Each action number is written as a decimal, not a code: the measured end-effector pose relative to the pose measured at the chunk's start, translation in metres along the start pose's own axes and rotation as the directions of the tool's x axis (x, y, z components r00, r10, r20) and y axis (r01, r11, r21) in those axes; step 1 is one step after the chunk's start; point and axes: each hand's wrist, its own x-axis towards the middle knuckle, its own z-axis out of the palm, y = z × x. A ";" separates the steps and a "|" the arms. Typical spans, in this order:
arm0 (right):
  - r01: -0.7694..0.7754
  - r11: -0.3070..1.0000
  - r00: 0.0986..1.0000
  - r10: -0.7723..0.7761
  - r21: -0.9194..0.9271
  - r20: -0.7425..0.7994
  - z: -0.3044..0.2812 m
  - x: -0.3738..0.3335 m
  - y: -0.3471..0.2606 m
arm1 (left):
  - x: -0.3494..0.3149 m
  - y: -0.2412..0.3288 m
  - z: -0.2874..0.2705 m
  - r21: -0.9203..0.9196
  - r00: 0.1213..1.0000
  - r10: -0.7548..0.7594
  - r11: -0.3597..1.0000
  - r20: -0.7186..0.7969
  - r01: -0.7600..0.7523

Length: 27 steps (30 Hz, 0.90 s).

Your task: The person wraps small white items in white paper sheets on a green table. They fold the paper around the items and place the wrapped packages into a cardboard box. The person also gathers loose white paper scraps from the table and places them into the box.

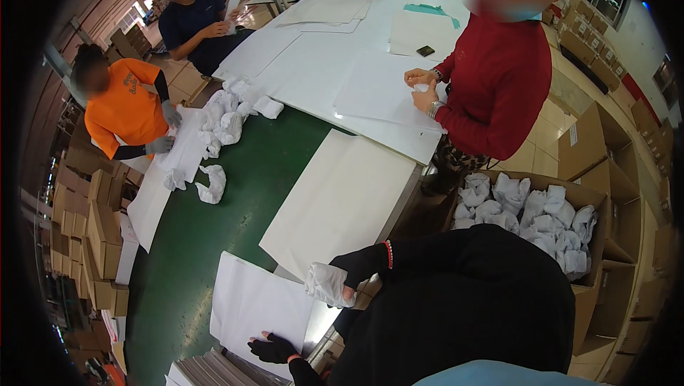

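Observation:
My right hand (360, 270), in a black fingerless glove with a red and white bracelet at the wrist, grips a white paper-wrapped bundle (326, 284). What is inside the paper is hidden. That bundle hangs over the near edge of the work surface. My left hand (273, 349), also in a black fingerless glove, lies on a stack of white paper sheets (256, 304) with its fingers stretched out. Close below it stands a pile of grey-white flat stock (214, 372).
Larger white sheets (338, 197) lie beyond on the green table (185, 293). More wrapped bundles (224, 119) are heaped at its far side. To my right stands a carton (602, 225) full of bundles. Co-workers in orange (121, 108), navy (189, 19) and red (499, 79) stand around.

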 end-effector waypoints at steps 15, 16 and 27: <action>0.042 0.998 0.998 -0.044 0.040 0.046 -0.002 0.007 0.015 | 0.001 0.008 -0.007 -0.016 0.999 -0.023 1.000 0.033 0.023; 0.046 0.998 0.997 -0.048 0.046 0.054 -0.001 0.008 0.016 | 0.001 0.007 -0.008 -0.017 0.999 -0.022 1.000 0.024 0.022; 0.062 0.991 0.997 -0.055 -0.117 0.061 0.000 0.013 0.012 | 0.004 0.013 -0.013 -0.121 0.998 -0.028 0.992 0.058 0.035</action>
